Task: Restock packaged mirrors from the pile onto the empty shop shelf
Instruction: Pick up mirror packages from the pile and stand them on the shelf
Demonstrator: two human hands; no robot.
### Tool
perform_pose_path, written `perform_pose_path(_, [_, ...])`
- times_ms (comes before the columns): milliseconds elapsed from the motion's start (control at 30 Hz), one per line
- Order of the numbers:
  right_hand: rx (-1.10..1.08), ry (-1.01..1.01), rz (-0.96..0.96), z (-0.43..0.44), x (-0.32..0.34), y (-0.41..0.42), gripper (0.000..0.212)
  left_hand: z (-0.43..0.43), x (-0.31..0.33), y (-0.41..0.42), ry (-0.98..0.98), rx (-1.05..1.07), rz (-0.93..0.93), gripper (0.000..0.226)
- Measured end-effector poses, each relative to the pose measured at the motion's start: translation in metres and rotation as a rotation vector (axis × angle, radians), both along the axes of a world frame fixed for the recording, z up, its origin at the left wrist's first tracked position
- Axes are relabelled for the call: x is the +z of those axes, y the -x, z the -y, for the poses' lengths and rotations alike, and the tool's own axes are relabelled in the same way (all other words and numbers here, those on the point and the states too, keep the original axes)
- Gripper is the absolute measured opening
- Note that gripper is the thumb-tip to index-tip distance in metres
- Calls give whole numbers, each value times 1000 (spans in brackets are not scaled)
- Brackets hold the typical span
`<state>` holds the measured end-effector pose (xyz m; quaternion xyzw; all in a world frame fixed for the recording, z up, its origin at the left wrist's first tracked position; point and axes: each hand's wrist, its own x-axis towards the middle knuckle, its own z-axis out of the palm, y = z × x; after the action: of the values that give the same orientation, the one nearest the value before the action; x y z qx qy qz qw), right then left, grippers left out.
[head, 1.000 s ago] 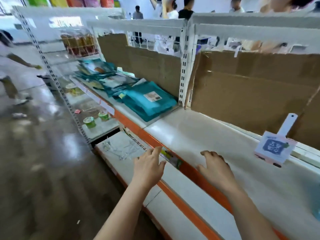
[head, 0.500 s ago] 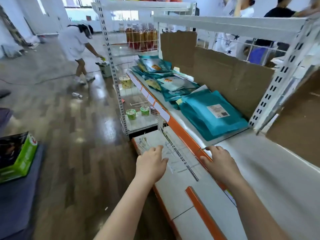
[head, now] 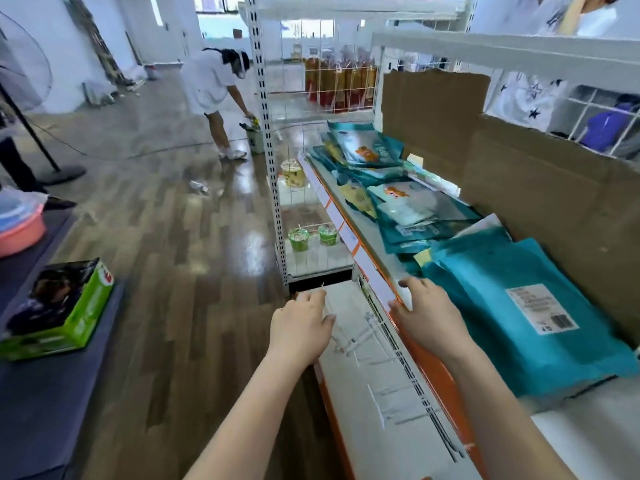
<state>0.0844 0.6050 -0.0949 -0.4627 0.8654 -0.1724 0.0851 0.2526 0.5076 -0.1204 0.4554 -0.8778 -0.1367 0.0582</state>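
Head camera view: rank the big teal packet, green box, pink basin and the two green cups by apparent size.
1. big teal packet
2. green box
3. pink basin, partly cut off by the frame
4. two green cups, alike to each other; they stand farther off

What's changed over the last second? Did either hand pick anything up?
The view and both hands moved left along the shelving, from the bare section to the stocked one. The right hand is now at the orange shelf edge beside the large teal packet. The left hand is over the lower shelf. Nothing was taken or let go: both hands are still empty.
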Motion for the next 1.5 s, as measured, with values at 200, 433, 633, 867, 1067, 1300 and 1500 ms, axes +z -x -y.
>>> perform_pose_path(200, [-32,-2,-14,63,1,17,41,67,-3,16,-16,-23,-8,45])
perform_pose_path(433, [-185,13,-30,144,8,25,45,174,8,36,11,-165,-8,44])
perform_pose_path(633, [-312,14,-53,204,17,24,38,254,23,52,45,-313,-25,46])
perform_pose_path(867, [-467,-11,-156,255,27,42,32,315,14,81,11,-400,-51,45])
perform_pose_path(1067, [-515,29,-143,312,30,83,35,375,13,134,35,-474,-69,42])
perform_pose_path(1300, [-585,62,-80,367,32,136,35,437,33,207,14,-515,-118,44])
perform_pose_path(1500, [-675,7,-83,388,32,158,29,468,40,256,3,-507,-136,30])
